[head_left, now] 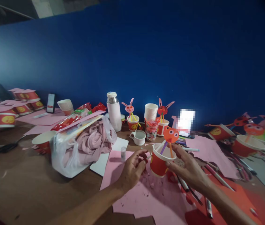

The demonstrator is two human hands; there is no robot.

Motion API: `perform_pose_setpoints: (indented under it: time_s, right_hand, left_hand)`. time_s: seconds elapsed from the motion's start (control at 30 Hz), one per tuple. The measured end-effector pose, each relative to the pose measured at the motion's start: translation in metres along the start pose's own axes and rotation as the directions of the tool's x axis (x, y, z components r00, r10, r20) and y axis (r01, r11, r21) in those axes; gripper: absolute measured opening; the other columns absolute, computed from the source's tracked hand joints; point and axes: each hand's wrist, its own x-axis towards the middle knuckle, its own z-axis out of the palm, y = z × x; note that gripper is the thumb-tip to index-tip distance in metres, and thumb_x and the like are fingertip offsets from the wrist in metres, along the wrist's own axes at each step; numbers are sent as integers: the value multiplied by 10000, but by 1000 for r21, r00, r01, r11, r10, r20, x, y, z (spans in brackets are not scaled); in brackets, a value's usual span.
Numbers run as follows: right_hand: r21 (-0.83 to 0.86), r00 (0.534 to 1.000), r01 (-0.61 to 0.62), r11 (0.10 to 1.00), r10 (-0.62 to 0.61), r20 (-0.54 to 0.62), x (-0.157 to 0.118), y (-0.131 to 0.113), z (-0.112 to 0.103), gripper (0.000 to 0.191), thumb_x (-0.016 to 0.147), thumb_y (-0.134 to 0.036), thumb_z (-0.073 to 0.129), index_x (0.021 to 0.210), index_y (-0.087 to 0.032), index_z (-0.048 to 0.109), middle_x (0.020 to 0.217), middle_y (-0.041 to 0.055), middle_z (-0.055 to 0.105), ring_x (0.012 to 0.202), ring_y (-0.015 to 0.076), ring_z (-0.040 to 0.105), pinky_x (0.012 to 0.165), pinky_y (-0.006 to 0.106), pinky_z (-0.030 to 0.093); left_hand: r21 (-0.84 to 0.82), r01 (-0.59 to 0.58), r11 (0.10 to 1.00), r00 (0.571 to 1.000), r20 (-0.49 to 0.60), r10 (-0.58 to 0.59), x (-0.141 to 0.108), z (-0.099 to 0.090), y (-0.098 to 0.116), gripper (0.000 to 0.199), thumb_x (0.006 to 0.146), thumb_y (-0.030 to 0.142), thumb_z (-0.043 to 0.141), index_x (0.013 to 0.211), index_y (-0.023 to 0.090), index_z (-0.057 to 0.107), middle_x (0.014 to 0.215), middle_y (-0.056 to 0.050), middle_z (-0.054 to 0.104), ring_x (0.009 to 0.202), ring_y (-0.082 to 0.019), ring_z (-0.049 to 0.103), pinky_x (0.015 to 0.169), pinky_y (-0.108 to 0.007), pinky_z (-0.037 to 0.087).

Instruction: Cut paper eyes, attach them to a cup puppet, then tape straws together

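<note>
My right hand [187, 164] is closed around the right side of a red paper cup [158, 165] with a white rim, held tilted above a pink sheet [132, 200]. Out of the cup rises an orange paper face [171, 135] with two round eyes, along with purple, orange and white sticks. At the cup's left side my left hand [134, 167] has its fingertips pinched together; a thin pale end shows between them and the cup, too small to name. Dark and red scraps lie on the pink sheet below.
A clear-sided glue stick [123, 153], a white mug [139, 137] and a white thermos [114, 112] stand beyond. Rabbit-faced cups [132, 122] line the blue wall. Left lies a plastic bag [71, 156] with cloth; scissors [6, 148] are farther left. Markers [219, 177] and red paper [235, 203] lie right.
</note>
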Motion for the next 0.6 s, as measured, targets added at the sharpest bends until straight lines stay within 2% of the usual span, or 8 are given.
perform_pose_setpoints:
  time_s: [0.13,0.33,0.47,0.6]
  right_hand:
    - [-1,1000,0,1000,0,-15,0,1,2,447,759,-333,540,1185,-233,450,1175,85,550,1056,285,518,836,424,428]
    - [28,1000,-11,1000,11,-5,1,-2,2,458,758,-342,540,1189,-220,442,1132,75,575,1033,262,534,841,405,429]
    - [35,1000,-14,999,15,-22,0,0,3,485,750,-357,551,1206,-236,435,1156,66,564,1046,257,533,845,392,432]
    - [41,1000,-10,999,11,-29,0,3,3,487,751,-367,557,1205,-245,432,1169,67,556,1045,261,534,844,403,435]
  left_hand:
    - [47,-65,997,998,18,65,-1,-1,-5,219,787,175,444,1002,152,479,616,29,496,515,-85,486,500,-209,407]
    - [80,-125,989,992,-6,126,3,-4,-9,52,749,133,466,752,154,513,710,13,489,528,-67,463,494,-199,398]
    - [84,-106,991,994,-3,107,4,-4,-11,74,755,147,475,773,141,546,606,30,468,516,-72,441,493,-194,391]
    - [81,-106,991,994,-14,108,3,-3,-10,93,761,198,512,810,135,561,690,3,517,555,-74,453,505,-190,401]
